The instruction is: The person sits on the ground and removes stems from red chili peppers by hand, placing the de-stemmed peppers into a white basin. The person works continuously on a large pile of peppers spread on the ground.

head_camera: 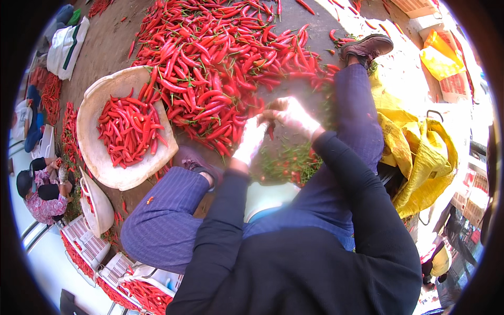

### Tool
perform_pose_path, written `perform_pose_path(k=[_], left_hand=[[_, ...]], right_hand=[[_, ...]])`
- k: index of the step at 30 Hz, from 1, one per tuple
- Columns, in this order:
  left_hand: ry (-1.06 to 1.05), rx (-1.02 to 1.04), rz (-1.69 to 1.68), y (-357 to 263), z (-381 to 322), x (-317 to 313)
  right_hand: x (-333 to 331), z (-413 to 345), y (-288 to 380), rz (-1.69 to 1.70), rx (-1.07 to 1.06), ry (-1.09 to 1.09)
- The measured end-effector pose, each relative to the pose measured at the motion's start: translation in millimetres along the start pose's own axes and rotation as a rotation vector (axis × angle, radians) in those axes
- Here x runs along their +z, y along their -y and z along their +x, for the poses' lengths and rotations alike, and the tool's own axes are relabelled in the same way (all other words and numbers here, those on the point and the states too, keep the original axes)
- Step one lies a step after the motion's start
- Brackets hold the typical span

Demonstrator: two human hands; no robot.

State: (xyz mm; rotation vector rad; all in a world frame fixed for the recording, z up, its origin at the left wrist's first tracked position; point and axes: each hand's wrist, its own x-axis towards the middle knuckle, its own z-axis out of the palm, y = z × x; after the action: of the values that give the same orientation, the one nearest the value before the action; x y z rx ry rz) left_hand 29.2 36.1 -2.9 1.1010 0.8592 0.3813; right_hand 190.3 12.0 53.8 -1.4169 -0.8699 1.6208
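Note:
Both of my hands wear pale gloves and meet in front of me, over the floor between my legs. My left hand and my right hand touch at the fingertips, around a red chili pepper whose lower end hangs below them. Blur hides which fingers grip it. Ahead lies a large heap of red chili peppers, many with green stems. Left of the heap, a worn white plastic scoop-shaped basket holds red peppers. Green stems lie scattered just below my hands.
My legs are spread on either side. Yellow woven sacking lies beside my right leg. White plastic crates with peppers stand at the lower left, near a seated person. More crates stand at the right.

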Motion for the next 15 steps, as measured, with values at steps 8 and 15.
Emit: perform_pose_path(k=[8,15], left_hand=[[-0.165,0.088,0.504,36.9,0.6,14.0],[-0.199,0.296,0.708,37.0,-5.7,23.6]], right_hand=[[15.6,-7.6,-21.3,0.069,0.084,-0.23],[1.9,-3.8,-57.0,0.436,0.203,-0.242]])
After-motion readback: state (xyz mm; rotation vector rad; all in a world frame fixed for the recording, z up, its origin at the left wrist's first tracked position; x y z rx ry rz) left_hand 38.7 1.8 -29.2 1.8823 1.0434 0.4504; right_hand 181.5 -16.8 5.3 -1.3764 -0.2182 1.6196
